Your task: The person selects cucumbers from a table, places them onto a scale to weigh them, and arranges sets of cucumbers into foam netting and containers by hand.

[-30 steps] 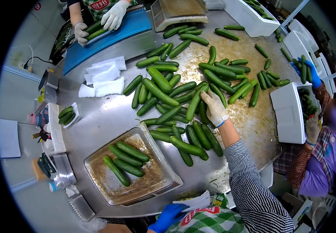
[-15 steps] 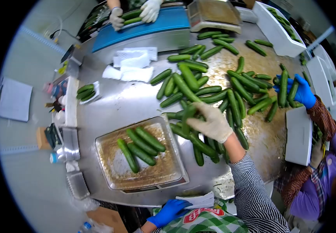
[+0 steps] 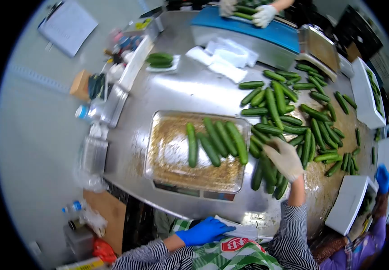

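Green cucumbers [image 3: 273,108] crowd the worktop [image 3: 131,153], five on the tray [image 3: 194,177]. Picking seems the step: right hand [image 3: 286,158] curled over the pile, left hand [image 3: 205,231] near the apron [image 3: 212,257], both holds unclear; next calls for a firm grip.

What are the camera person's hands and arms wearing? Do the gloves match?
No, they don't match! The left hand wears a bright blue glove, and the right hand wears a creamy white glove. Both sleeves have thin dark and white stripes and stop before the gloves begin.
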Action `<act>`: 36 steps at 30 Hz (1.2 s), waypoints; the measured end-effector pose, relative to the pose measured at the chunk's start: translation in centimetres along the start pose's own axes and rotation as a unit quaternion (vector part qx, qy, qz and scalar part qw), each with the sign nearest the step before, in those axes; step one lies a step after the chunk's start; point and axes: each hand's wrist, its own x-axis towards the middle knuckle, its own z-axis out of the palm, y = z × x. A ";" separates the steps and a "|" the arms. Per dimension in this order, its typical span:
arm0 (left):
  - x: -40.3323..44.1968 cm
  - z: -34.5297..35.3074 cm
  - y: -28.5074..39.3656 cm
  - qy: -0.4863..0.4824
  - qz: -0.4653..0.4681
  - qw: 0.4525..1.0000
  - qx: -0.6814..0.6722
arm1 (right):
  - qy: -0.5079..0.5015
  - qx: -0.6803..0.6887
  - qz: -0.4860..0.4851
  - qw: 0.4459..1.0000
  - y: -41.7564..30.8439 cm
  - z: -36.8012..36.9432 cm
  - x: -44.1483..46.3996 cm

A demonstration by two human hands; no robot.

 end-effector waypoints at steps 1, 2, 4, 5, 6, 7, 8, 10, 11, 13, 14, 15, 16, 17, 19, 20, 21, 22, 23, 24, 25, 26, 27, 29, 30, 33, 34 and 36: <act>0.0 0.2 -0.1 -0.034 -0.001 0.999 0.028 | -0.056 -0.022 0.045 0.997 0.2 -0.3 -1.8; -0.1 0.2 0.0 -0.018 0.016 0.999 0.040 | -0.111 -0.046 0.090 0.989 -0.1 -0.2 -3.7; 0.0 -1.1 0.9 -0.027 0.021 0.996 0.087 | -0.252 -0.036 0.123 0.959 -0.7 1.4 -7.4; -0.3 -0.9 0.9 0.007 0.032 0.995 0.092 | -0.312 -0.071 0.068 0.945 -0.2 3.0 -9.2; -0.5 -0.8 0.8 0.040 0.045 0.993 0.099 | -0.365 -0.106 0.013 0.925 0.9 5.3 -10.9; -0.7 -0.5 0.8 0.073 0.061 0.990 0.108 | -0.433 -0.085 0.004 0.897 3.2 8.2 -13.0; -0.9 -0.3 1.0 0.051 0.044 0.992 0.108 | -0.499 -0.063 -0.005 0.865 4.5 10.5 -14.6; -1.5 -0.1 1.2 0.004 0.009 0.994 0.111 | -0.484 -0.069 0.027 0.872 1.6 11.5 -16.4; -2.2 -0.8 1.6 -0.001 0.009 0.994 0.113 | -0.475 -0.071 0.044 0.876 0.6 11.7 -17.1; -3.3 -1.4 2.0 0.084 0.082 0.976 0.184 | -0.476 -0.041 0.053 0.877 0.2 12.1 -17.5; -3.7 -1.6 2.0 0.125 0.120 0.960 0.220 | -0.473 -0.025 0.057 0.879 0.2 12.3 -17.6; -4.0 -1.7 1.9 0.139 0.128 0.955 0.228 | -0.492 -0.076 0.081 0.863 0.3 13.1 -17.5; -4.2 -1.8 1.8 0.154 0.135 0.950 0.236 | -0.496 -0.063 0.088 0.862 0.6 13.5 -17.5; -4.5 -1.7 1.8 0.169 0.141 0.945 0.244 | -0.500 -0.049 0.095 0.859 0.8 13.9 -17.6; -5.0 -1.5 1.5 0.059 0.116 0.967 0.217 | -0.497 -0.012 0.094 0.863 1.5 14.8 -17.8; -5.4 -1.4 1.4 0.003 0.102 0.974 0.204 | -0.490 0.012 0.084 0.867 2.0 15.3 -18.1; -5.8 -1.4 1.2 0.037 0.120 0.973 0.195 | -0.482 0.037 0.073 0.872 1.9 15.6 -18.2; -6.1 -1.4 1.0 0.070 0.139 0.970 0.185 | -0.461 0.001 0.080 0.884 1.7 15.7 -18.3; -6.4 -1.5 0.8 0.102 0.161 0.966 0.175 | -0.438 -0.035 0.089 0.894 1.2 15.8 -18.3; -6.6 -1.9 0.8 0.083 0.149 0.971 0.168 | -0.412 -0.069 0.099 0.903 0.7 15.8 -18.2; -6.8 -2.3 0.8 0.064 0.136 0.975 0.162 | -0.358 -0.091 0.124 0.921 -0.9 14.8 -17.3; -6.9 -2.6 0.7 0.047 0.123 0.979 0.157 | -0.305 -0.114 0.148 0.934 -3.0 13.2 -16.0; -7.1 -2.4 0.1 0.085 0.120 0.978 0.146 | -0.252 -0.137 0.172 0.943 -4.2 12.2 -15.4; -7.6 -3.1 0.3 0.102 0.097 0.978 0.153 | 0.044 -0.155 -0.014 0.987 2.3 10.9 -13.3; -8.0 -3.6 0.5 0.107 0.085 0.978 0.157 | 0.152 -0.166 -0.029 0.974 3.0 9.6 -11.5; -9.1 -4.9 0.6 0.120 0.065 0.980 0.147 | 0.309 -0.312 -0.029 0.898 4.6 5.7 -6.8; -9.5 -5.8 0.8 0.131 0.056 0.980 0.141 | 0.305 -0.364 -0.009 0.880 3.5 4.6 -5.7; -10.7 -8.5 1.5 0.167 0.019 0.971 0.167 | 0.302 -0.316 -0.080 0.896 -0.1 4.8 -4.4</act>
